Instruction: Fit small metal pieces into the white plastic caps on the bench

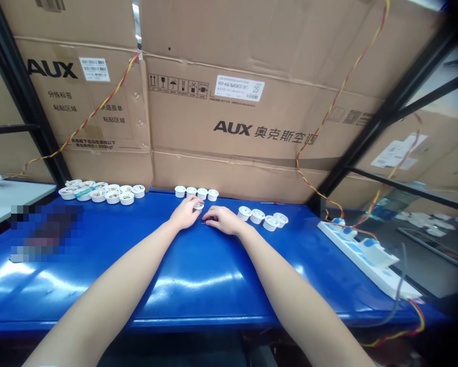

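Observation:
Near the back of the blue table my left hand (184, 213) is closed on a small white round cup (199, 206), its fingers around the rim. Just right of it, my right hand (222, 220) has its fingers curled together at the table top. A tiny dark thin thing shows at those fingertips, too small to name. Behind my hands stands a short row of white cups (202, 193) against the cardboard. To the right of my right hand is another group of white cups (257, 216) with pale contents.
More white cups (113, 198) with brownish contents crowd the back left. A white power strip (370, 260) with plugs lies along the right edge. Large cardboard boxes (229, 122) wall off the back, and twisted red-yellow wires (330, 109) hang at right. A blurred patch covers something at left.

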A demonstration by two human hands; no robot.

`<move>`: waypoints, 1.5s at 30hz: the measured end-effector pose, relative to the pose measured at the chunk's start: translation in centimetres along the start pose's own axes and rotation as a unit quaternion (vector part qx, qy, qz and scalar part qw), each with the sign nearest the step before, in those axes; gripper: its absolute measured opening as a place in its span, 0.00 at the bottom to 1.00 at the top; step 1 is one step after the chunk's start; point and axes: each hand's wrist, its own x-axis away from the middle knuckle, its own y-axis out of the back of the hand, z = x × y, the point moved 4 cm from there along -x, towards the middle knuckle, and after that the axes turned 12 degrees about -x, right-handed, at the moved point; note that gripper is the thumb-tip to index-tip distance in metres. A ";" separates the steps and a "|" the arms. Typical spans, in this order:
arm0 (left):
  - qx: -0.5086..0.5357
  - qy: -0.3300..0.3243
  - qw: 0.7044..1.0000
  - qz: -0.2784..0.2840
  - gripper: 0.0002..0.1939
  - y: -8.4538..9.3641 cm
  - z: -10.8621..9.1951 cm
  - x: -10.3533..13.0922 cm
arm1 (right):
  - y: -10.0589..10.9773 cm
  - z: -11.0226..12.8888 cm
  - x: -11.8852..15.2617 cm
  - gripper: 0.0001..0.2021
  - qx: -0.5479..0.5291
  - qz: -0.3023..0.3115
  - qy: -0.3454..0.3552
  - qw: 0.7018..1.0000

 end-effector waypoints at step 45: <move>-0.039 0.048 0.998 0.032 0.20 -0.4 0.5 0.1 | -0.9 0.3 -0.6 0.04 -0.019 -0.032 -0.077 0.996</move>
